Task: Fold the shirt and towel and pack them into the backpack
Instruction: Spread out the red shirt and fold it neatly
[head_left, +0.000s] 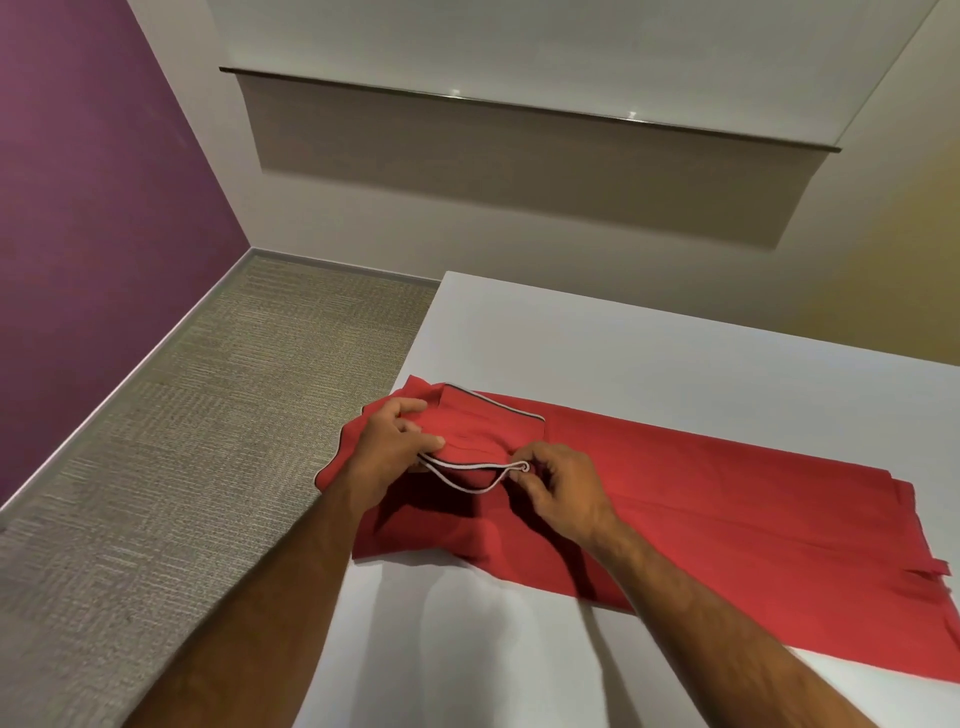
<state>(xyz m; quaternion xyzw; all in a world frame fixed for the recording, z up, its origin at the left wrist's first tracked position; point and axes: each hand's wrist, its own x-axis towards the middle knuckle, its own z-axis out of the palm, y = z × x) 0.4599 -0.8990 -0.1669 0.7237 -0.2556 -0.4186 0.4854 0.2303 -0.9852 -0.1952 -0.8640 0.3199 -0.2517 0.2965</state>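
A red shirt (701, 499) lies spread flat on the white table (623, 338), its body running toward the right edge. Its collar (483, 441), trimmed in white and dark piping, sits at the left end. My left hand (387, 447) grips the collar's left side, thumb on top of the fabric. My right hand (561, 488) pinches the collar's white-edged tip between thumb and fingers. A sleeve hangs over the table's left edge. No towel or backpack is in view.
Grey carpet (208, 441) runs along the left of the table, bounded by a purple wall (93, 208). A whiteboard with a tray (519, 104) hangs on the far wall. Bare white tabletop shows beyond and in front of the shirt.
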